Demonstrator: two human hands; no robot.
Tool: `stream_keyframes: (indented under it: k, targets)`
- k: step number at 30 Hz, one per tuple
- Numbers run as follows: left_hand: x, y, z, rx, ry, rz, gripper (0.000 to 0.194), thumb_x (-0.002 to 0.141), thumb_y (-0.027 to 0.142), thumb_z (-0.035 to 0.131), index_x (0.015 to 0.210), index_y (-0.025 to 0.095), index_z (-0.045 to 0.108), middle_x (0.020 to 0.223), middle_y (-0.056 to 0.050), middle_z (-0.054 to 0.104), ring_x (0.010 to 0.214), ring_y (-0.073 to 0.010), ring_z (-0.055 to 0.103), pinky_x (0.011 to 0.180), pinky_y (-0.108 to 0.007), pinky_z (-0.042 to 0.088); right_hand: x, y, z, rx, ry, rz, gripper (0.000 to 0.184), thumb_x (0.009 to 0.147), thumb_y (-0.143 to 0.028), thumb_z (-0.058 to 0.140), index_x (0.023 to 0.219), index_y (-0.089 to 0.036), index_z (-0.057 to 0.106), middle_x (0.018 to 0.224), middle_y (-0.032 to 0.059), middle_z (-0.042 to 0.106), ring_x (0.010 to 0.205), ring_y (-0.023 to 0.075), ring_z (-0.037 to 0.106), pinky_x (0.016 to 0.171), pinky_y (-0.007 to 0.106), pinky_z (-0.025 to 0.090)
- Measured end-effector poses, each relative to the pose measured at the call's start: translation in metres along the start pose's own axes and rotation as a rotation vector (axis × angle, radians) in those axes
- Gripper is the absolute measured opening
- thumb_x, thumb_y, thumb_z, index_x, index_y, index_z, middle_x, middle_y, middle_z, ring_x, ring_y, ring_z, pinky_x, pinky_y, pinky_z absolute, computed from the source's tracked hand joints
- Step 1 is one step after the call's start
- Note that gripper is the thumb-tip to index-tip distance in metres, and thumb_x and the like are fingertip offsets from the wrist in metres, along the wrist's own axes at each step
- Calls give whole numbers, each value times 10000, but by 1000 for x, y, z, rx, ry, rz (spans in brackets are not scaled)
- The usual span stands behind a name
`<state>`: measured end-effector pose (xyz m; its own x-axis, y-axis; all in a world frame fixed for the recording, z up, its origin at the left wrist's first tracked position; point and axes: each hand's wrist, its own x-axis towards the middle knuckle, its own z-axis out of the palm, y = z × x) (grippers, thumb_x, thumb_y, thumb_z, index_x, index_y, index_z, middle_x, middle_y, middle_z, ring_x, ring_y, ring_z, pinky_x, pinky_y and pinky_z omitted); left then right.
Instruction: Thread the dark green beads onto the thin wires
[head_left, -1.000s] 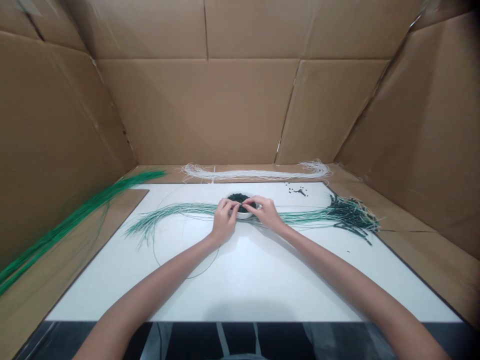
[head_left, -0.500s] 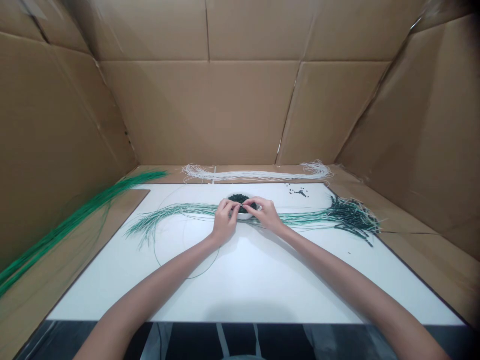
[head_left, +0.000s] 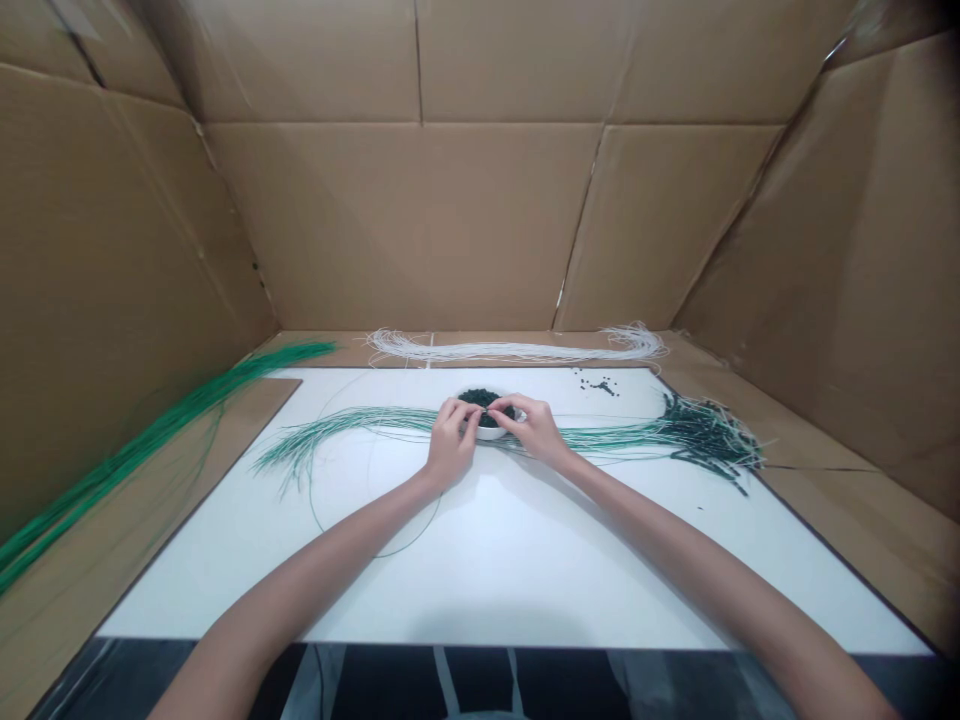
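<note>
Your white tabletop [head_left: 510, 540] is bright, pale glare mid-surface, soft shadows by your forearms [head_left: 360, 530], dim patch at the near edge. Cardboard walls [head_left: 405, 220] duller; top-right corner dark. Wide-angle stretch at edges, left green strands [head_left: 157, 430] smeared, your fingertips [head_left: 475, 412] soft.

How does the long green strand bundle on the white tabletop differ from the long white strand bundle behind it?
The green strand bundle lies on the white tabletop; the white strand bundle on brown cardboard. The green bundle's right end carries dark bead-like pieces; the white bundle shows none. Both run roughly left to right.
</note>
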<state>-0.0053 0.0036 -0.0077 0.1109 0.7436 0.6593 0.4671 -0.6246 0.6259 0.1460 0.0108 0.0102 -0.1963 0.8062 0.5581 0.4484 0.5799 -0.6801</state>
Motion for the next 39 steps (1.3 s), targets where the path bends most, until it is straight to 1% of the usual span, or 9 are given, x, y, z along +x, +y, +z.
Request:
stream_keyframes:
  k: [4, 8, 14, 22, 29, 32, 34, 37, 39]
  targets:
    - [0, 0, 0, 0, -3, 16, 160, 822, 233, 421, 812, 180, 571, 808, -37, 526, 792, -138, 503, 714, -269, 408, 1, -2, -1, -24, -11, -20, 137, 734, -273, 531, 746, -174, 626, 726, 34, 631, 688, 152, 565, 668, 262, 432]
    - [-1, -2, 1, -13, -6, -4, 175, 819, 246, 431, 829, 181, 593, 807, -39, 533, 787, -139, 506, 702, -268, 412, 2, -3, -1, -47, -4, -40, 139, 734, -280, 533, 741, -177, 627, 716, 38, 629, 680, 154, 563, 661, 262, 431]
    - [0, -2, 1, -22, -4, 6, 207, 819, 240, 431, 933, 201, 600, 817, -43, 545, 793, -142, 505, 692, -271, 416, 3, -3, 0, -64, -21, -25, 167, 730, -324, 534, 706, -182, 617, 682, 35, 621, 649, 155, 559, 642, 269, 433]
    - [1, 1, -1, -14, -8, -10, 143, 801, 241, 458, 843, 185, 583, 797, -30, 533, 746, -126, 496, 663, -247, 410, 9, -2, -2, -72, -111, -52, 150, 740, -265, 500, 698, -158, 597, 693, 24, 614, 646, 128, 538, 638, 233, 407]
    - [2, 0, 0, -28, 27, -67, 75, 787, 195, 453, 782, 170, 524, 789, -20, 484, 685, -107, 481, 617, -227, 400, 12, -2, -3, -45, -167, -25, 175, 737, -291, 488, 725, -151, 593, 682, 6, 597, 637, 113, 520, 608, 207, 397]
    - [2, -1, 1, -36, 39, -78, 67, 789, 211, 460, 795, 172, 514, 796, -17, 465, 660, -98, 468, 612, -225, 400, 18, 1, -6, -92, -246, -2, 225, 758, -319, 458, 758, -157, 614, 688, 9, 617, 612, 112, 523, 570, 205, 390]
    - [2, -2, 2, -39, 61, -89, 84, 803, 223, 443, 810, 174, 511, 807, -20, 458, 663, -99, 466, 616, -228, 401, 24, 3, -8, -164, -331, 5, 229, 759, -309, 455, 758, -169, 636, 679, 11, 635, 592, 117, 530, 558, 212, 386]
    - [2, -4, 3, -28, 99, -103, 107, 819, 233, 420, 826, 175, 510, 817, -28, 452, 721, -117, 477, 639, -239, 404, 34, 5, -10, -241, -483, 11, 144, 683, -221, 527, 695, -183, 666, 649, 11, 656, 565, 128, 550, 544, 213, 390]
    - [2, -5, 3, -18, 112, -110, 116, 825, 234, 410, 835, 175, 509, 817, -30, 448, 759, -128, 481, 656, -247, 404, 38, 6, -8, -258, -541, 13, 127, 628, -163, 549, 642, -184, 673, 618, 11, 659, 543, 131, 555, 522, 207, 393]
